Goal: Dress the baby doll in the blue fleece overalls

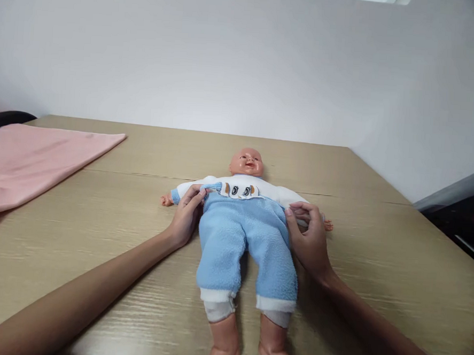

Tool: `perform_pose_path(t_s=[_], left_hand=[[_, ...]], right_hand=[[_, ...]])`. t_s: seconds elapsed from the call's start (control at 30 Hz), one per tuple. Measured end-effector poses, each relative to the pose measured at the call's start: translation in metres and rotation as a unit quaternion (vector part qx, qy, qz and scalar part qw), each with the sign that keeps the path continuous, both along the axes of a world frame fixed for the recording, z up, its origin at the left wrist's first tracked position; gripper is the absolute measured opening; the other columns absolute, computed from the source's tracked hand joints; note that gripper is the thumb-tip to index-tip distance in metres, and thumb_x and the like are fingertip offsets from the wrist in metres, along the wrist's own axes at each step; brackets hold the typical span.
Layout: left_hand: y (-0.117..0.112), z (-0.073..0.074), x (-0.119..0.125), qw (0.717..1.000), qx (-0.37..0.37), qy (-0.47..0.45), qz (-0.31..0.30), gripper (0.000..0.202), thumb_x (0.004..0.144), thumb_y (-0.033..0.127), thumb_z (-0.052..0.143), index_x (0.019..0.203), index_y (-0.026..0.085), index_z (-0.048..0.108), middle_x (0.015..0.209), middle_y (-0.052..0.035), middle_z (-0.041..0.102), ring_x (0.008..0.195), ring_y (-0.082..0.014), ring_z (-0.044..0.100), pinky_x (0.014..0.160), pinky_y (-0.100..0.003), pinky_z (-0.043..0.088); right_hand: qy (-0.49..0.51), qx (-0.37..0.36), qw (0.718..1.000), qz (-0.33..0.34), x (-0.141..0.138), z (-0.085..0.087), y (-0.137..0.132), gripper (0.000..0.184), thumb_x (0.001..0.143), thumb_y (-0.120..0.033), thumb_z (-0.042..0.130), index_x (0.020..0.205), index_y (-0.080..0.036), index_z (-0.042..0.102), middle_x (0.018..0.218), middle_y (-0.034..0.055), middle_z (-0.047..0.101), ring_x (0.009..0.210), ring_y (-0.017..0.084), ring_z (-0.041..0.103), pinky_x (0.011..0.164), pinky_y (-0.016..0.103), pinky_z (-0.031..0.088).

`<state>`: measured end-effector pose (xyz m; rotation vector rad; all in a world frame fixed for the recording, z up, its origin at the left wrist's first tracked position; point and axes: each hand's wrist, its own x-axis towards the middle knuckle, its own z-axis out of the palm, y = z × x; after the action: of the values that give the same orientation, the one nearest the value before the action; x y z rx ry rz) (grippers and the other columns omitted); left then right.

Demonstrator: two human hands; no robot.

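A baby doll [246,163] lies on its back on the wooden table [96,244], head away from me, feet toward me. It wears a white top and fluffy blue trousers [241,242] with white cuffs. My left hand [186,217] pinches the blue strap at the doll's shoulder on the left side. My right hand [309,236] has its fingers closed on the white sleeve of the doll's other arm, beside the trousers' waist. The doll's small hands stick out past both of my hands.
A folded pink cloth [29,159] lies at the table's far left. A dark chair back [5,118] shows behind it. A white wall rises behind the table. The table's right edge drops to a dark floor area [463,218].
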<state>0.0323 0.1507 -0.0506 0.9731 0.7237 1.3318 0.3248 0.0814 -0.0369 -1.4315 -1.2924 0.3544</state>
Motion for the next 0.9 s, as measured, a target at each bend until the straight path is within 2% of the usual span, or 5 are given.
perform_pose_path(t_s=[0.33,0.5,0.6,0.73,0.9], left_hand=[[-0.014,0.005,0.004,0.986,0.098,0.121,0.066,0.033,0.096,0.055,0.078,0.098,0.024,0.066,0.086,0.0023,0.058,0.082,-0.0181,0.050,0.080,-0.030,0.040],[-0.019,0.007,0.006,0.977,0.126,0.158,0.073,0.031,0.099,0.053,0.076,0.103,0.024,0.066,0.090,0.0017,0.057,0.083,-0.0181,0.049,0.078,-0.030,0.040],[-0.018,0.005,0.005,0.973,0.125,0.178,0.080,0.031,0.100,0.054,0.074,0.106,0.024,0.067,0.091,0.0010,0.059,0.082,-0.0188,0.050,0.078,-0.031,0.040],[-0.017,0.006,0.003,0.970,0.138,0.181,0.087,0.028,0.104,0.052,0.069,0.109,0.024,0.067,0.096,-0.0003,0.063,0.087,-0.0201,0.053,0.083,-0.032,0.043],[-0.020,0.012,0.003,0.959,0.154,0.209,0.110,0.023,0.106,0.046,0.067,0.107,0.023,0.068,0.097,-0.0024,0.067,0.088,-0.0208,0.058,0.086,-0.033,0.046]], right_hand=[[-0.312,0.029,0.916,0.250,-0.094,0.105,0.094,0.015,0.106,-0.030,0.058,0.108,-0.022,0.070,0.117,0.0117,0.077,0.118,0.032,0.066,0.111,0.051,0.047],[-0.454,-0.109,0.754,0.461,-0.155,0.103,0.170,0.030,0.084,-0.016,0.082,0.113,-0.021,0.079,0.125,0.0094,0.081,0.118,0.029,0.071,0.102,0.039,0.054],[-0.475,-0.134,0.708,0.505,-0.179,0.086,0.189,0.040,0.074,-0.005,0.082,0.109,-0.025,0.081,0.111,0.0046,0.085,0.098,0.025,0.076,0.084,0.034,0.054],[-0.458,-0.115,0.732,0.491,-0.184,0.073,0.188,0.024,0.078,-0.008,0.078,0.099,-0.019,0.078,0.099,0.0099,0.083,0.089,0.028,0.072,0.079,0.036,0.051],[-0.341,-0.039,0.831,0.437,-0.151,0.081,0.171,0.044,0.086,-0.005,0.052,0.127,-0.014,0.065,0.124,0.0140,0.073,0.113,0.026,0.067,0.097,0.036,0.050]])
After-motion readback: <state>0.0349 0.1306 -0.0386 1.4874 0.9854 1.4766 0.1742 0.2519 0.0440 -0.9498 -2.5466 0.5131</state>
